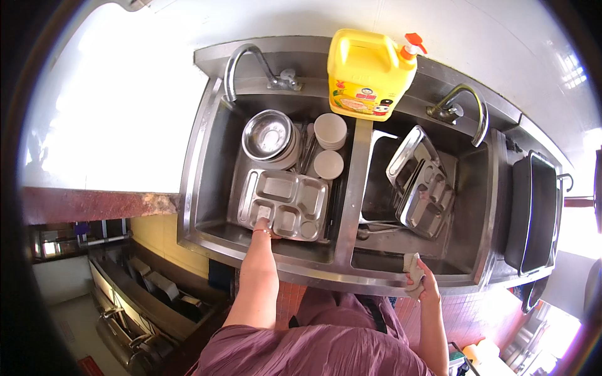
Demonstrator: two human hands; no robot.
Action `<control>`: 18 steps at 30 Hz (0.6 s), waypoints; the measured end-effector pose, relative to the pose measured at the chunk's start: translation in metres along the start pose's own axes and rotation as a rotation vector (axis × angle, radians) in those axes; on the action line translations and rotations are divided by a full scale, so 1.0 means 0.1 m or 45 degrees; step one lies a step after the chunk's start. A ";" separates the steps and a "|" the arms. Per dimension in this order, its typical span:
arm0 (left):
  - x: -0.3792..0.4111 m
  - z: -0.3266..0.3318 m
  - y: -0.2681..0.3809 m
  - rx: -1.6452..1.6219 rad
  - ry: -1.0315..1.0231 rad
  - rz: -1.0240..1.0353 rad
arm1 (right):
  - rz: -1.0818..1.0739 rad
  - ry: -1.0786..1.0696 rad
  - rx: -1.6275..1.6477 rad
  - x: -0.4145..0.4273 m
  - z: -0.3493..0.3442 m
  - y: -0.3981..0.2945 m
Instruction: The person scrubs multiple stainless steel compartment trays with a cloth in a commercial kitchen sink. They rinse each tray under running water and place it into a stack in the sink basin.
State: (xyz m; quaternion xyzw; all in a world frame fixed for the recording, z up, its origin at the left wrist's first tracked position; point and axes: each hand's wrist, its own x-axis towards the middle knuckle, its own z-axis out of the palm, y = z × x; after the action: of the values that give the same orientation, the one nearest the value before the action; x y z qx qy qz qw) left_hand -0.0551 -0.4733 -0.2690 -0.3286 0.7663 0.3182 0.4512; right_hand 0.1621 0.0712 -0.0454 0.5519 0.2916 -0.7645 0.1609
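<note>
My left hand [266,229] grips the near edge of a stainless steel compartment tray [288,212], thumb on top and fingers hidden below. The tray lies level in or just above the left sink basin. Behind it stand a stack of steel bowls [267,135], two piles of white bowls [330,128], and some utensils [308,149] between them. In my right hand [429,281] is a crumpled beige cloth [414,275], held at the front rim of the right basin. Beyond that hand, several compartment trays [427,199] lean together at a slant in the right basin.
A yellow detergent jug [371,75] with a red pump stands at the back of the steel divider [353,202]. Curved faucets rise behind the left basin [229,70] and right basin [483,117]. A ladle [364,233] lies in the right basin; a dark tub [531,214] stands at far right.
</note>
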 end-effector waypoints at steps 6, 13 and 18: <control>0.27 -0.01 -0.23 0.762 0.005 0.306 | 0.063 -0.077 0.046 -0.04 0.04 -0.07; 0.24 0.25 -0.09 -1.312 0.059 -0.432 | 0.047 -0.043 0.056 -0.05 -0.04 -0.12; 0.14 0.35 0.04 -1.326 -0.239 -0.251 | -0.034 -0.072 0.176 -0.01 -0.14 -0.10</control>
State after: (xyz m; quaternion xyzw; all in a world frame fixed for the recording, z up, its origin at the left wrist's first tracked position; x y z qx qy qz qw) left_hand -0.0468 -0.4465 -0.2942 -0.5495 0.4290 0.6402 0.3228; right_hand 0.1672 0.0877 -0.0445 0.5359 0.2406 -0.8003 0.1203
